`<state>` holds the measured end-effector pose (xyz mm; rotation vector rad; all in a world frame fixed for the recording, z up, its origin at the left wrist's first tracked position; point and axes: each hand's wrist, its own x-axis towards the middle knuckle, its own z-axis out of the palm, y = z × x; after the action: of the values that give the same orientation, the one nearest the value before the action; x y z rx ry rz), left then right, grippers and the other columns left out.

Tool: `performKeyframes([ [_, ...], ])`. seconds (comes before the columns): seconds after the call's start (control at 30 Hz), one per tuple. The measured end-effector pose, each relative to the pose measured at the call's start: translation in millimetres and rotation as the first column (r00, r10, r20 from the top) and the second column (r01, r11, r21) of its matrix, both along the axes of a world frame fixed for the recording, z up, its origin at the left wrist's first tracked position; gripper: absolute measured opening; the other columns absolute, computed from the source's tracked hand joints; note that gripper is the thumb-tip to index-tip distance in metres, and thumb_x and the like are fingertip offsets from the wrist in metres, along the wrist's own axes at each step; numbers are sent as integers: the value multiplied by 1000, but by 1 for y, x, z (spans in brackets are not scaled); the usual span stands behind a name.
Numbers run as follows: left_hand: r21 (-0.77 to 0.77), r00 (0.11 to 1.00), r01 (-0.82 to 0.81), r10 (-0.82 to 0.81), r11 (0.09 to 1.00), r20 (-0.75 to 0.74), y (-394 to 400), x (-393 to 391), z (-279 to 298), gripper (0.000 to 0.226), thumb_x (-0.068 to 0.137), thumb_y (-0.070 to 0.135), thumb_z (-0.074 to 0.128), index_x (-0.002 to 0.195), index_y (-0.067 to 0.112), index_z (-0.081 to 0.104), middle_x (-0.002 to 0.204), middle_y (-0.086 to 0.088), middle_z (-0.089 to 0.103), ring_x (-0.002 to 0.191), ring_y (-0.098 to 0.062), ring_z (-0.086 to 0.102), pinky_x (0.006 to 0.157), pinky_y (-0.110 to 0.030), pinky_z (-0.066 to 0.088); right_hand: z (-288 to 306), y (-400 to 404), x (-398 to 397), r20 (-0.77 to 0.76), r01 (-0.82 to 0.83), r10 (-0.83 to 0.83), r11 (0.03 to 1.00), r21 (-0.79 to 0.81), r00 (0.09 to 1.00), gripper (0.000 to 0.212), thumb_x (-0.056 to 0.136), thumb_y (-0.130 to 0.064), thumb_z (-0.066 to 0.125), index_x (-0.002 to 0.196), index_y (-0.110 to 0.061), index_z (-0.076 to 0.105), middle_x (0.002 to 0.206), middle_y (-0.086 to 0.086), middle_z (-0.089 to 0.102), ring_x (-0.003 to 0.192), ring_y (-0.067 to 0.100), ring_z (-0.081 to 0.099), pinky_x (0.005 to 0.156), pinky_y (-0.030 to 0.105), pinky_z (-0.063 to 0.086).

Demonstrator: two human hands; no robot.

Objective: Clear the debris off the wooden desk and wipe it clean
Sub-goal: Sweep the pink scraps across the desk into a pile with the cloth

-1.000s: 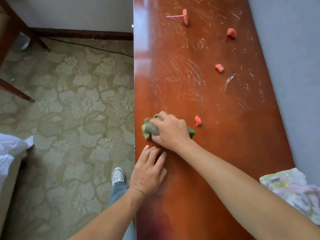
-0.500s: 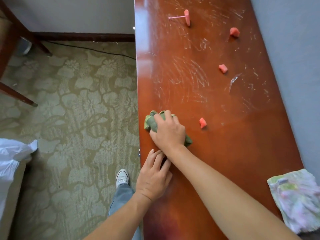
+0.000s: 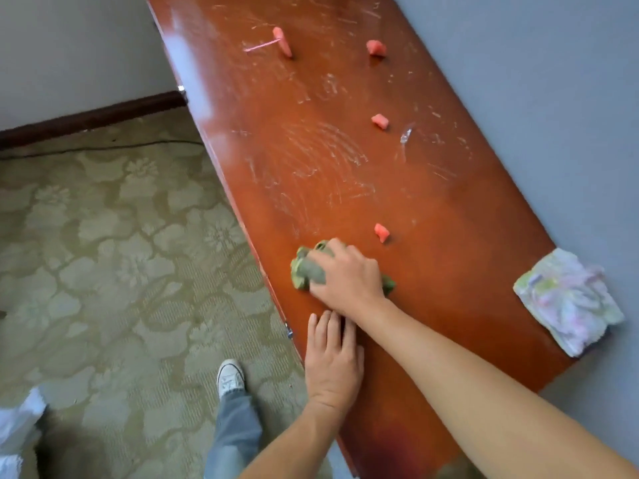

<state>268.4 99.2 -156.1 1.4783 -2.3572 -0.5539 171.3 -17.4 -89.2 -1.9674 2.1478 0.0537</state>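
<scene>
Reddish wooden desk (image 3: 449,216) is streaked with white marks and dotted with pink debris pieces (image 3: 381,232). Near its front edge, a bunched green cloth (image 3: 306,271) is gripped by the right hand (image 3: 349,280); the left hand (image 3: 333,357) is laid flat, fingers extended.

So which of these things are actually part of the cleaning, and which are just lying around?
Part of the job:
- wooden desk, smeared with white streaks
- green rag, gripped by the right hand
- left hand, resting flat near the desk edge
- four pink scraps, pink stick, clear plastic bit

Just lying about:
- folded pastel cloth at the desk corner
- floor cable
- white bag
</scene>
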Motion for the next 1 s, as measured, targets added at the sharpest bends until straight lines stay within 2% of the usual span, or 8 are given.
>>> performKeyframes([
  [0.1, 51, 975, 217, -214, 975, -64, -16, 30, 12, 50, 80, 14, 57, 128, 4, 68, 130, -16, 63, 124, -36, 58, 114, -52, 43, 2, -5, 13, -14, 416, -416, 909, 7, 909, 50, 92, -50, 63, 140, -38, 56, 135, -1, 52, 120, 28, 55, 85, 40, 51],
  [0.2, 34, 947, 321, -319, 947, -39, -56, 83, 19, 46, 78, 14, 64, 123, 6, 68, 133, -13, 61, 120, -36, 59, 108, -50, 46, 5, 3, 22, 18, 402, -402, 916, 11, 915, 51, 88, -50, 66, 138, -42, 58, 134, -3, 53, 121, 28, 54, 88, 40, 50],
  [0.3, 77, 943, 286, -295, 955, 155, -107, 126, 31, 56, 90, 23, 61, 144, 11, 56, 151, -12, 51, 142, -36, 45, 118, -55, 36, 13, 12, 16, -37, 403, -401, 908, 114, 915, 52, 91, -54, 62, 141, -45, 53, 136, -6, 51, 123, 26, 53, 92, 40, 48],
  [0.43, 231, 815, 422, -478, 877, 326, -165, 139, 41, 59, 108, 33, 32, 165, 25, 18, 174, -7, 7, 161, -31, -1, 128, -58, 2, 11, 15, 40, 7, 806, -806, 591, 40, 591, 51, 94, -53, 60, 142, -38, 54, 134, 1, 49, 122, 30, 54, 90, 40, 48],
  [0.47, 265, 777, 449, -520, 853, 355, -175, 139, 44, 59, 110, 36, 26, 166, 28, 10, 175, -5, -2, 160, -29, -8, 128, -58, -2, 10, 15, 53, 3, 812, -812, 584, 27, 584, 51, 94, -54, 60, 141, -37, 54, 135, 1, 49, 123, 30, 53, 88, 40, 49],
  [0.63, 314, 614, 578, -655, 753, 441, -202, 146, 53, 64, 110, 37, 25, 165, 34, -10, 172, -4, -20, 159, -26, -18, 126, -61, -4, 7, 17, 75, -29, 546, -545, 837, 44, 838, 56, 93, -67, 56, 142, -41, 52, 135, -3, 51, 121, 28, 55, 83, 39, 51],
  [0.83, 317, 439, 717, -756, 620, 485, -241, 147, 57, 72, 107, 33, 34, 164, 36, -11, 171, 1, -23, 159, -22, -19, 126, -59, -8, 3, -9, 88, -33, 883, -884, 468, -29, 467, 49, 91, -56, 64, 133, -32, 61, 129, 5, 55, 110, 32, 59, 70, 37, 51],
  [1.0, 354, 351, 766, -810, 537, 471, -272, 150, 61, 72, 107, 31, 36, 165, 30, -6, 171, 2, -23, 158, -21, -21, 127, -55, -9, -7, -21, 107, -36, 685, -686, 728, -24, 727, 48, 83, -51, 73, 126, -31, 66, 118, 2, 61, 98, 31, 65, 63, 38, 54],
])
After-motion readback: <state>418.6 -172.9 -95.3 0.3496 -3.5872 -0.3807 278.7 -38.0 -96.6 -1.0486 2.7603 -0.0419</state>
